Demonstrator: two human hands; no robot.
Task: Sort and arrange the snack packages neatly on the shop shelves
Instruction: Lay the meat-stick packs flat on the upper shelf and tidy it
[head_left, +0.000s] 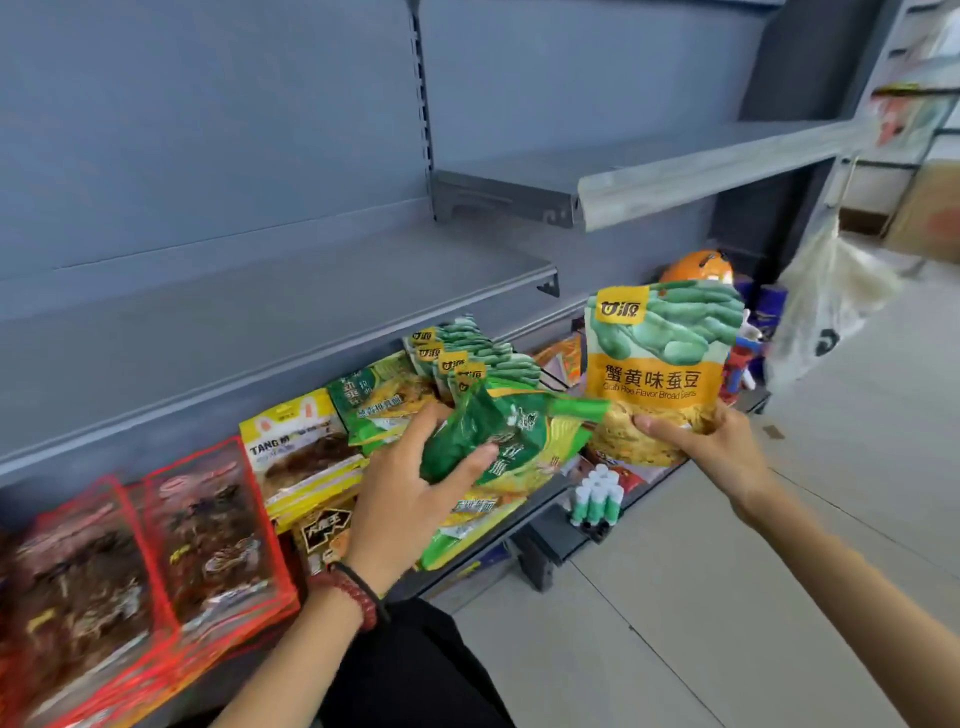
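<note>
My right hand (711, 447) grips the bottom of an upright yellow broad bean pouch (660, 364), held in the air to the right of the low shelf (540, 499). My left hand (410, 488) is closed on a green noodle-snack packet (509, 441), tilted above the shelf's front. Behind it stands a row of matching yellow broad bean pouches (462, 358). More green packets (379, 400) lie beside them. Further left are a yellow Tang pouch (301, 447) and red-edged clear packs of dark snacks (208, 525).
Two bare grey shelves (322, 301) hang above the stocked one. An orange helmet (696, 267) and a hanging plastic bag (826, 306) are at the shelf's right end. White-green bottles (597, 499) stand below. Tiled floor (727, 597) spreads right.
</note>
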